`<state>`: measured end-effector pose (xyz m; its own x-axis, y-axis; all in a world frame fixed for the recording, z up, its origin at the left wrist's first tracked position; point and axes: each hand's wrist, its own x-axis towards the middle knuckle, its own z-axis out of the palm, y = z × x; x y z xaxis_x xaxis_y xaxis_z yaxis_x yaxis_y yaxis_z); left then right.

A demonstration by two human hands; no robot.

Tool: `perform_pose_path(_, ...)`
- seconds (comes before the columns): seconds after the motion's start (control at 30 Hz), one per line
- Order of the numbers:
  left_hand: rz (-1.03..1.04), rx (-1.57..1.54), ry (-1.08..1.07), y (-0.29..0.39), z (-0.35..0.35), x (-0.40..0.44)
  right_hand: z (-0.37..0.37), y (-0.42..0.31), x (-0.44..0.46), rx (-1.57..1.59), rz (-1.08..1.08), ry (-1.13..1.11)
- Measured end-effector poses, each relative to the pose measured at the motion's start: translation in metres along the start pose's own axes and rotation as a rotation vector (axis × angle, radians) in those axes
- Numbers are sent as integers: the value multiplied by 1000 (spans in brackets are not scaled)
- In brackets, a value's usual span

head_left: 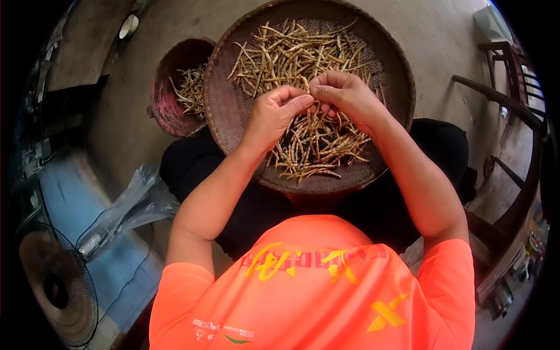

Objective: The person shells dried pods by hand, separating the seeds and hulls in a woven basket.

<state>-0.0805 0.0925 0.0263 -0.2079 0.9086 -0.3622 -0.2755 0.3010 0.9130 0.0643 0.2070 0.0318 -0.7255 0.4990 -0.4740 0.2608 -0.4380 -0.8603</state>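
Observation:
My left hand (pixel 273 115) and my right hand (pixel 349 98) meet over a round woven tray (pixel 226 119). Thumbs and fingertips of both are closed in a pinch on one dry bean pod (pixel 305 85), whose upper end shows between them. Beyond my hands lies a heap of long, straw-coloured bean pods (pixel 291 49) on the tray. A second, darker pile of pods (pixel 319 149) sits on the near side, just below my fingers. The lower part of the pinched pod is hidden by my fingers.
A reddish basket (pixel 165 105) with more pods stands left of the tray. A clear plastic bag (pixel 137 204) and a fan (pixel 58 289) are at the lower left. Wooden chairs (pixel 496 93) stand at the right, near a pale bucket (pixel 492 24).

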Motion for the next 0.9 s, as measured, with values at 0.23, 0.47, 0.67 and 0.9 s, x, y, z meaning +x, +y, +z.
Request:
perform_pose_path(0.23,54,288,22,-4,-3,3,2,-4,-1,-159,-15,27)
perform_pose_path(0.47,197,642,113,-4,9,-1,4,4,0,-199,-8,56)
perform_pose_path(0.67,282,760,154,-11,14,0,5,7,-1,-197,-35,133)
perform_pose_path(0.9,209,601,159,-9,17,0,5,13,1,-86,10,141)
